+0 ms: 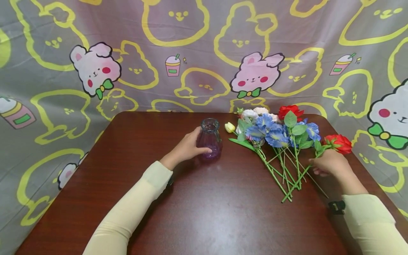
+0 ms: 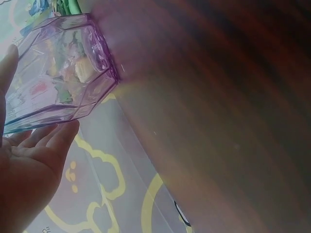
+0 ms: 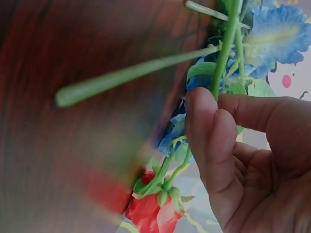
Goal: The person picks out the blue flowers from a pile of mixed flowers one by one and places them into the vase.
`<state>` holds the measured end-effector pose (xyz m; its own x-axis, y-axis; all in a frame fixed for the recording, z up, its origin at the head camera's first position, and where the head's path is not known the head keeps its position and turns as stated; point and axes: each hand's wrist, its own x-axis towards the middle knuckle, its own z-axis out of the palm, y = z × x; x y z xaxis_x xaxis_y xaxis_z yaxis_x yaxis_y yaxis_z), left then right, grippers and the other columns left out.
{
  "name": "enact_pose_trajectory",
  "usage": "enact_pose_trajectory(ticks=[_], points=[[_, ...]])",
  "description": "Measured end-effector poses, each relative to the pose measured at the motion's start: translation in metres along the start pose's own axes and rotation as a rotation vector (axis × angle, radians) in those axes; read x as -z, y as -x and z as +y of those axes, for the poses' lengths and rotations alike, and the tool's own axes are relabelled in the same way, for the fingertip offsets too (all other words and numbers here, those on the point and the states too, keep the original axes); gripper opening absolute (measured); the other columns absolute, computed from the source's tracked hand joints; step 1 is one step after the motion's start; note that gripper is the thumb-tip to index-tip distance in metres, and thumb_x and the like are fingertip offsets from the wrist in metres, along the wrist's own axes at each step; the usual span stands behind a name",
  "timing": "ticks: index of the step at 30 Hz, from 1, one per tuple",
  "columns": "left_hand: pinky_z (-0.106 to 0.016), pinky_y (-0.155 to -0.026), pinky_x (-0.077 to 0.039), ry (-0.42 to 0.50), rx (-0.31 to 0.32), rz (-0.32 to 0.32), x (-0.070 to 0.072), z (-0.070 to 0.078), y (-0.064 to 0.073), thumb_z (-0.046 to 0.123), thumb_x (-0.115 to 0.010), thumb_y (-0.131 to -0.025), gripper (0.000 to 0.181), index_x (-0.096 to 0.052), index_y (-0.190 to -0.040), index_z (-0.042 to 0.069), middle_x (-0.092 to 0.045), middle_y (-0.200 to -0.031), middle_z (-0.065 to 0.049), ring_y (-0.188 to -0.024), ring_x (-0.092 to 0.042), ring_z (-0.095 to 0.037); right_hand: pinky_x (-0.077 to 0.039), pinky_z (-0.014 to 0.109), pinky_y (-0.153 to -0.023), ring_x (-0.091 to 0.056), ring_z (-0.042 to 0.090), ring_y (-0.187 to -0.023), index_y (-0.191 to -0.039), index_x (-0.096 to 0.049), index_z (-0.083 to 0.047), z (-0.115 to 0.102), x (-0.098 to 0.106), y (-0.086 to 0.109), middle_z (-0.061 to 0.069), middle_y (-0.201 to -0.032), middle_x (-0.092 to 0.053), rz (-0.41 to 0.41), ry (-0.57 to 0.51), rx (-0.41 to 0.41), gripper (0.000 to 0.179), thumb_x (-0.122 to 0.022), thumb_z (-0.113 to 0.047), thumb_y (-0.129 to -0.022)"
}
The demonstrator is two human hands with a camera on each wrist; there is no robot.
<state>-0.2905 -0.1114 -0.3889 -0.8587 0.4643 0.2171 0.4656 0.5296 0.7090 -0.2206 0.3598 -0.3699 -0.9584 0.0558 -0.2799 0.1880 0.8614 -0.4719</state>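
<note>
Head view. Vase (image 1: 210,143): one, glass, violet toward the base, upright on the bench (image 1: 197,212). Left hand (image 1: 189,144): curved round the vase's left side, thumb across the front. Rose (image 1: 341,143): red, right of the heaped flowers (image 1: 274,132); its stem (image 1: 296,185) pinched by the right hand (image 1: 333,164), lower end crossing other stems. Handling, as judged: lift the rose upward rather than drag it sideways, lest its leaves or the crossed stems catch; keep the left hold light but steady, base flat. Obscured: the left fingers, behind the glass; how the heap's stems interlace.

Left wrist view. Vase: faceted base in frame, fingers on one side, thumb on the other. Handling: a hold this low should resist tipping. Cut off: the mouth. Uncertain: colours showing through the glass, not sortable.

Right wrist view. Stem: between thumb and fingertips, hand otherwise loosely folded. Handling: a pinch this slight may let the stem swivel under the flower's weight; firm it before lifting. Uncertain: owner of the pale stem end in the foreground; red smear on the bench, probably a reflection.
</note>
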Motion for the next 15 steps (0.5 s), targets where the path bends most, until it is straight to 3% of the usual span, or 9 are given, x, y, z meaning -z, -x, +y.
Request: enact_pose_trajectory(ticks=[9, 15], points=[[-0.04, -0.095, -0.048, -0.02, 0.002, 0.003, -0.0003, -0.0021, 0.0012, 0.033, -0.083, -0.077, 0.082, -0.037, -0.141, 0.011, -0.056, -0.129, -0.008, -0.114, -0.057, -0.021, -0.057, 0.032, -0.054, -0.066, 0.018, -0.055, -0.071, -0.069, 0.006, 0.0016, -0.0023, -0.0001, 0.005, -0.06, -0.066, -0.013, -0.117, -0.014, 0.035, -0.06, -0.019, -0.093], [-0.04, -0.096, -0.048, -0.023, 0.006, -0.006, -0.0018, -0.0014, 0.0006, 0.033, -0.083, -0.078, 0.082, -0.037, -0.141, 0.01, -0.057, -0.129, -0.008, -0.114, -0.057, -0.021, -0.057, 0.032, -0.054, -0.066, 0.018, -0.054, -0.07, -0.068, 0.007, 0.0051, -0.0077, -0.0018, 0.005, -0.059, -0.065, -0.023, -0.133, -0.038, 0.033, -0.061, -0.017, -0.092]])
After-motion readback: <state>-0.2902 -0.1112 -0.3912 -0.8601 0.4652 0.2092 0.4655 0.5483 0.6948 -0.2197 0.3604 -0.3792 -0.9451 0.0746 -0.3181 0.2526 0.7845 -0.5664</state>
